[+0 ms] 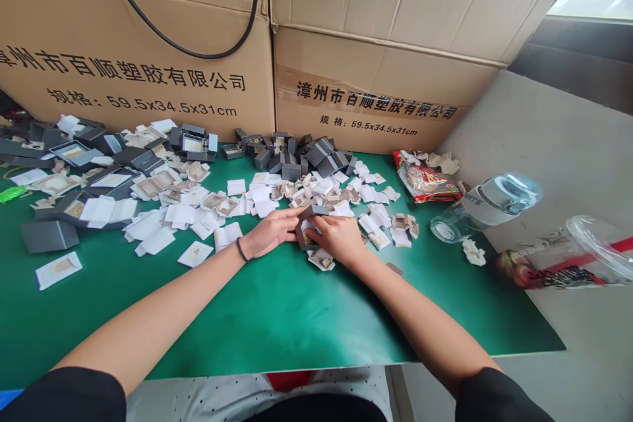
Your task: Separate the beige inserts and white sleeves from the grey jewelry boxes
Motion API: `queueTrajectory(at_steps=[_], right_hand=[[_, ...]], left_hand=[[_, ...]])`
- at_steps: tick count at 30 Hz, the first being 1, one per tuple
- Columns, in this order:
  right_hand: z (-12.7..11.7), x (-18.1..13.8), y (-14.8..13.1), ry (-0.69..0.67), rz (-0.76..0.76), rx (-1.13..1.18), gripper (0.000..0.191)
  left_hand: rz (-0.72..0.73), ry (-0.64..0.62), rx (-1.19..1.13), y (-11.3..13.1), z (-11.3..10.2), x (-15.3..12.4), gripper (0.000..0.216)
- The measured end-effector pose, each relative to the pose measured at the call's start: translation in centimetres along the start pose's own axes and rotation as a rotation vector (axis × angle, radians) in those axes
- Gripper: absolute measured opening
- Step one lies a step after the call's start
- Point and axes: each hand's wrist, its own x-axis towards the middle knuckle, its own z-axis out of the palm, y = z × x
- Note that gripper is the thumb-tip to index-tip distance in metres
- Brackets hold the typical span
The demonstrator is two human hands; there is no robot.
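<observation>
The head view looks forward, down across the table (277, 323)

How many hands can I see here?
2: the left hand and the right hand, at either side of the gray box they hold. No others show, though some fingers are partly hidden.

The person's left forearm (180, 295) slants inward from one side, the right forearm (420, 306) from the other, both bare, narrowing toward each other. The left hand (270, 235) reaches across with its fingers (287, 215) long and close together, the left wrist (243, 249) nearly straight. From where I stand, the right hand (341, 237) shows its back, its thumb (315, 223) pointing toward the left; both hands grip, near each other.
</observation>
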Motion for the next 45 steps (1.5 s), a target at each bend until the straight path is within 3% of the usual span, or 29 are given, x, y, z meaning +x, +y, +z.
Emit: queueTrajectory(at_steps=[10, 16, 19, 23, 26, 29, 32, 34, 39, 45], right_hand=[[-0.1, 0.2, -0.5, -0.007, 0.011, -0.007, 0.026], [-1.0, 0.5, -0.2, -0.121, 0.059, -0.005, 0.031], [-2.6, 0.9, 0.3, -0.174, 0.062, 0.032, 0.033], [-6.6, 1.1, 1.8, -0.161, 0.089, 0.129, 0.033], [-9.5, 0.3, 4.1, -0.209, 0.291, -0.004, 0.04], [-10.6, -1.1, 6.7, -0.416, 0.458, -0.062, 0.029], [-10.1, -2.2, 8.2, -0.669, 0.556, -0.008, 0.027], [-9.3, -2.4, 8.4, -0.758, 0.595, 0.002, 0.028], [-7.4, -1.9, 7.5, -0.747, 0.569, -0.084, 0.032], [-6.6, -1.8, 7.4, -0.686, 0.479, -0.085, 0.03]], left_hand=[[-0.015, 0.018, 0.089, 0.5, 0.2, 0.0, 0.047], [0.026, 0.126, 0.153, -0.2, 0.5, 0.3, 0.048], [0.052, 0.136, 0.169, -0.3, 0.7, 0.3, 0.048], [0.05, 0.175, 0.158, 0.0, 1.2, 0.0, 0.045], [0.02, 0.212, 0.175, 0.3, 1.5, -0.2, 0.047], [0.001, 0.205, 0.203, 0.4, 1.4, -0.4, 0.047], [-0.006, 0.176, 0.205, 0.2, 1.1, -0.3, 0.048], [-0.008, 0.171, 0.202, 0.0, 0.9, -0.1, 0.047], [0.001, 0.158, 0.229, 0.0, 0.9, 0.0, 0.047], [0.085, 0.265, 0.406, -0.5, 1.7, 0.1, 0.051]])
